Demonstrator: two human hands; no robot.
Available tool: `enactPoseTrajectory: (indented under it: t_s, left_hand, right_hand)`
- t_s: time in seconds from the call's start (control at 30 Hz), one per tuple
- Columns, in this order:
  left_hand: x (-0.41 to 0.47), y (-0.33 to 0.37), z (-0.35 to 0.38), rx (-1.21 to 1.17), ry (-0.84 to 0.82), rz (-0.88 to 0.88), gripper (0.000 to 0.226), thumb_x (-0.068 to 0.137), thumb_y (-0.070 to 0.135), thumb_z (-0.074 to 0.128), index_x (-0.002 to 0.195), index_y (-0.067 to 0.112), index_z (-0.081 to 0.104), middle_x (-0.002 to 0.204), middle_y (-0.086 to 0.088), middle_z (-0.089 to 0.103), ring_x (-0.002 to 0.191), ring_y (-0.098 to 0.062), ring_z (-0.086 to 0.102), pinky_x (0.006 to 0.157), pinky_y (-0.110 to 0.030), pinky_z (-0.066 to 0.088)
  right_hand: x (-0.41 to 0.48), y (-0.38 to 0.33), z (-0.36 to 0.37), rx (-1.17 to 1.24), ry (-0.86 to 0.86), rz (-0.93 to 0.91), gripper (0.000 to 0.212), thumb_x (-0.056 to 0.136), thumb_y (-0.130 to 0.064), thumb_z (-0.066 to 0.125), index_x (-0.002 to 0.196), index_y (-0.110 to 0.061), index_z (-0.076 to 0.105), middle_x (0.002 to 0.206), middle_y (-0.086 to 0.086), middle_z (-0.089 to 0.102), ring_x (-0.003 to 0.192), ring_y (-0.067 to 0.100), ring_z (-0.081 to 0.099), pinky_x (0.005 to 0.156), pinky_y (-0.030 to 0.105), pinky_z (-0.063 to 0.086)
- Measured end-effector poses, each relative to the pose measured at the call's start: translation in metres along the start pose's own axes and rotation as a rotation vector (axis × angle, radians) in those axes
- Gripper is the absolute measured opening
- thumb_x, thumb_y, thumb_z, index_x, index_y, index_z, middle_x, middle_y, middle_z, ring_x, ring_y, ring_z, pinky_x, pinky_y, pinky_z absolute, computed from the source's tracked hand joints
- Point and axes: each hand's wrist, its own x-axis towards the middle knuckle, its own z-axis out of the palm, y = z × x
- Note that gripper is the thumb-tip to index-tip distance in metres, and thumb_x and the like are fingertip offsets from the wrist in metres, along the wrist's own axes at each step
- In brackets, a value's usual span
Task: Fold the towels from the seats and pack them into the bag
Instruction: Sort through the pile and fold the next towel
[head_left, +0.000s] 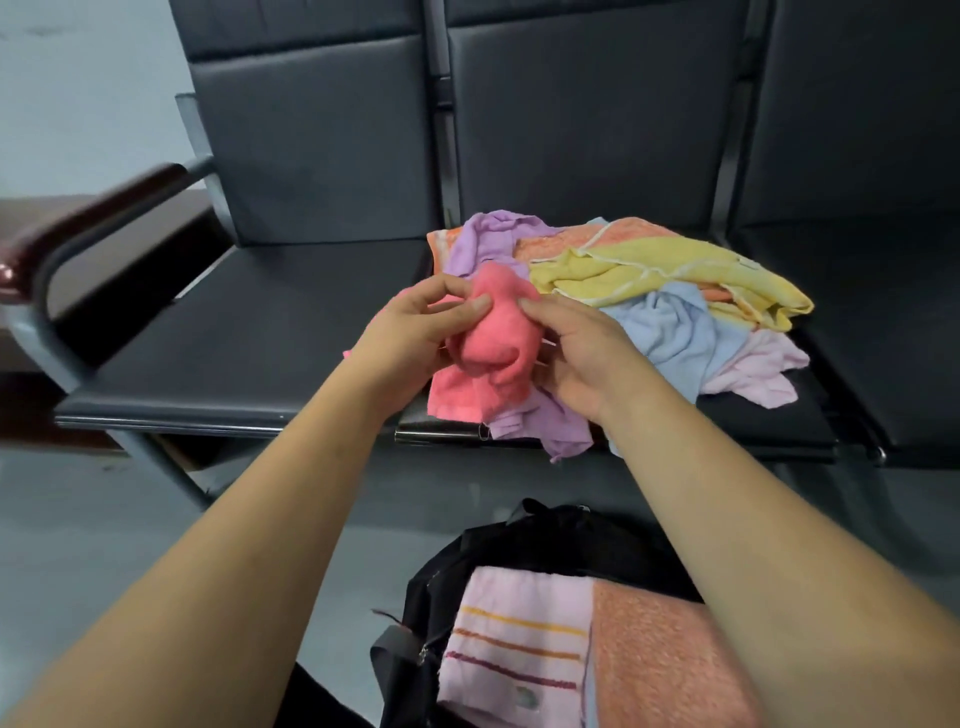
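Observation:
A crumpled coral-pink towel hangs above the front edge of the middle seat. My left hand pinches its upper left part and my right hand grips its right side. Behind it on the seat lies a loose pile: a purple towel, an orange one, a yellow one, a light blue one and a pale pink one. On the floor in front stands an open black bag holding a folded pink striped towel and a folded orange towel.
A row of black padded seats with metal frames runs across the view, and the left one carries no towels. A dark wooden armrest sticks out at the far left. Grey floor lies between the seats and the bag.

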Motion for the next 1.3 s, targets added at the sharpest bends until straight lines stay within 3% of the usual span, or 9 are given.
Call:
enactPoseTrajectory:
  t_s: [0.2,0.3,0.4,0.5,0.73,0.87,0.97,1.1,1.3]
  left_hand:
    - [-0.015,-0.001,0.017,-0.144,0.09,-0.123,0.042,0.1,0.054,0.051,0.102,0.013,0.062,0.075,-0.004,0.067,0.068,-0.017,0.065,0.063,-0.028,0.055]
    - [-0.026,-0.008,0.028,-0.272,0.002,-0.316,0.073,0.097,0.072,0.035,0.127,0.012,0.066,0.116,-0.013,0.067,0.108,-0.025,0.065,0.098,-0.039,0.054]
    - [-0.038,-0.003,0.046,-0.485,0.101,-0.374,0.053,0.105,0.049,0.043,0.099,0.009,0.076,0.099,-0.017,0.073,0.093,-0.024,0.074,0.083,-0.034,0.06]
    - [-0.045,0.005,0.053,-0.379,0.167,-0.317,0.026,0.1,0.019,0.054,0.11,0.0,0.069,0.11,-0.019,0.072,0.1,-0.032,0.072,0.089,-0.043,0.059]
    - [-0.083,0.02,0.073,-0.027,-0.244,-0.174,0.039,0.08,0.001,0.076,0.117,0.008,0.066,0.112,-0.015,0.072,0.106,-0.032,0.069,0.097,-0.043,0.056]
    - [-0.089,0.012,0.076,-0.005,-0.417,-0.225,0.031,0.089,0.015,0.069,0.119,0.007,0.068,0.121,-0.016,0.07,0.115,-0.031,0.066,0.104,-0.042,0.049]
    - [-0.089,0.011,0.079,-0.139,-0.317,-0.284,0.047,0.096,0.041,0.06,0.127,0.007,0.064,0.129,-0.011,0.069,0.125,-0.025,0.062,0.108,-0.039,0.046]
    - [-0.073,0.003,0.066,-0.102,0.09,-0.348,0.036,0.091,0.023,0.072,0.119,0.0,0.071,0.118,-0.016,0.073,0.104,-0.023,0.069,0.095,-0.041,0.055]
    - [-0.059,-0.001,0.035,0.434,0.31,-0.281,0.047,0.071,0.031,0.076,0.1,-0.004,0.066,0.086,-0.012,0.059,0.08,-0.024,0.055,0.07,-0.032,0.044]
  right_hand:
    - [-0.043,-0.027,-0.016,-0.089,-0.127,-0.103,0.008,0.096,-0.004,0.061,0.099,-0.008,0.068,0.085,0.005,0.071,0.078,0.017,0.067,0.062,0.028,0.054]
    - [-0.066,-0.034,-0.025,-0.243,-0.249,-0.082,0.007,0.093,-0.005,0.062,0.095,-0.011,0.066,0.083,0.008,0.063,0.072,0.018,0.061,0.059,0.025,0.048]
    - [-0.084,-0.03,-0.037,-0.586,-0.372,0.072,0.011,0.076,-0.014,0.073,0.085,-0.017,0.068,0.091,0.013,0.05,0.083,0.027,0.044,0.064,0.029,0.037]
    - [-0.098,-0.02,-0.057,-0.768,-0.397,0.197,0.02,0.079,-0.012,0.078,0.094,-0.005,0.065,0.094,0.016,0.054,0.084,0.029,0.051,0.071,0.029,0.044]
    - [-0.109,-0.025,-0.071,-0.088,-0.124,0.244,0.066,0.086,-0.057,0.067,0.119,0.0,0.067,0.114,0.022,0.065,0.109,0.038,0.061,0.105,0.05,0.047]
    - [-0.114,-0.021,-0.057,-0.09,-0.079,0.175,0.057,0.085,-0.025,0.073,0.132,0.005,0.063,0.139,0.031,0.055,0.112,0.035,0.057,0.1,0.047,0.051]
    - [-0.111,-0.022,-0.058,-0.157,0.003,0.067,0.031,0.09,0.005,0.064,0.12,0.01,0.067,0.13,0.034,0.061,0.103,0.033,0.056,0.084,0.032,0.05]
    - [-0.11,-0.03,-0.06,-0.213,0.041,0.009,0.018,0.091,0.013,0.06,0.104,0.005,0.07,0.099,0.022,0.071,0.083,0.023,0.064,0.077,0.028,0.056]
    - [-0.113,-0.044,-0.063,-0.18,-0.002,-0.024,0.018,0.091,0.014,0.059,0.102,0.002,0.066,0.098,0.019,0.072,0.083,0.018,0.072,0.081,0.026,0.06]
